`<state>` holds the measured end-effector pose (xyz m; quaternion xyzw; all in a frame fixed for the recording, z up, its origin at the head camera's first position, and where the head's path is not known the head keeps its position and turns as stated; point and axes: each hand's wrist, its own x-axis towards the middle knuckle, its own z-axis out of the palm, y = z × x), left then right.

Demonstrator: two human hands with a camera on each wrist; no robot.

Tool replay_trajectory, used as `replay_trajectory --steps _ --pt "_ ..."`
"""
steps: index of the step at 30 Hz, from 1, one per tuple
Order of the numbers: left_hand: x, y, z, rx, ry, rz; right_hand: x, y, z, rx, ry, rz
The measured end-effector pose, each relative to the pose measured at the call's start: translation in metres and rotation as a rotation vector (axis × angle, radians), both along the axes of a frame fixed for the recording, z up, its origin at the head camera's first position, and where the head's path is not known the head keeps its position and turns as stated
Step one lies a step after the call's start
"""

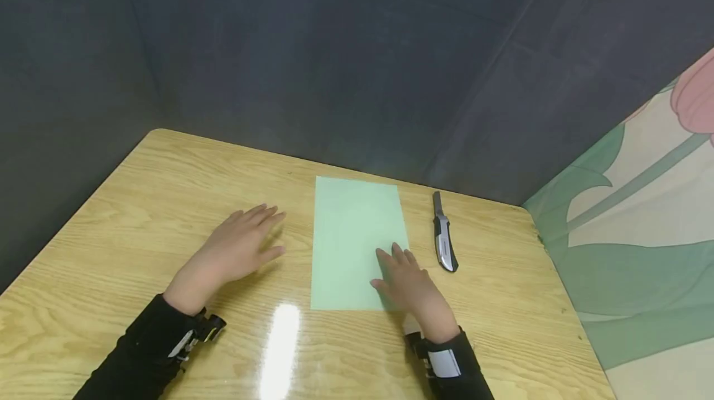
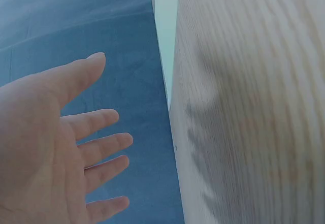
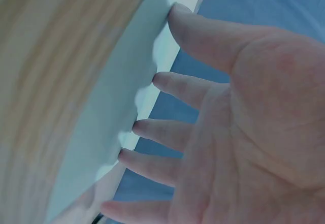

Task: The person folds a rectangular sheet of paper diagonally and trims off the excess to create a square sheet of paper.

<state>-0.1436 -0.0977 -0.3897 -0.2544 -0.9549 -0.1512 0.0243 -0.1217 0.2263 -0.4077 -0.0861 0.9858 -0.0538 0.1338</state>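
A pale green sheet of paper (image 1: pixel 351 232) lies flat near the middle of the wooden table. Over its lower right part, my right hand (image 1: pixel 409 285) has its fingers spread, and in the right wrist view the fingertips (image 3: pixel 161 79) come right down at the sheet (image 3: pixel 109 102). My left hand (image 1: pixel 237 251) hovers above the table to the left of the paper, fingers apart and holding nothing; its shadow falls on the wood in the left wrist view. Right of the sheet lies a utility knife (image 1: pixel 444 242) with a grey and black handle, its dark end pointing away.
The wooden table (image 1: pixel 184 195) has a rounded far left corner. A dark cloth (image 1: pixel 334 65) hangs right behind its far edge and along the left side. At the right hangs a curtain with flowers and leaves (image 1: pixel 641 251). A bright reflection shows on the tabletop.
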Motion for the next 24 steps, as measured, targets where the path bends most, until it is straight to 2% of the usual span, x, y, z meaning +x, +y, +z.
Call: replay_trajectory --steps 6,14,20,24 --pt "0.006 0.009 0.002 0.01 -0.032 -0.041 0.011 -0.019 0.001 -0.013 -0.008 0.086" --pt "0.01 0.018 0.001 -0.007 -0.054 -0.038 0.022 -0.04 0.006 -0.041 -0.001 0.233" --pt "0.018 0.026 -0.005 -0.019 -0.123 -0.061 0.024 -0.044 0.005 -0.021 0.021 0.257" --pt "0.024 0.03 -0.008 -0.06 -0.185 -0.078 0.024 -0.044 0.002 -0.003 0.049 0.275"
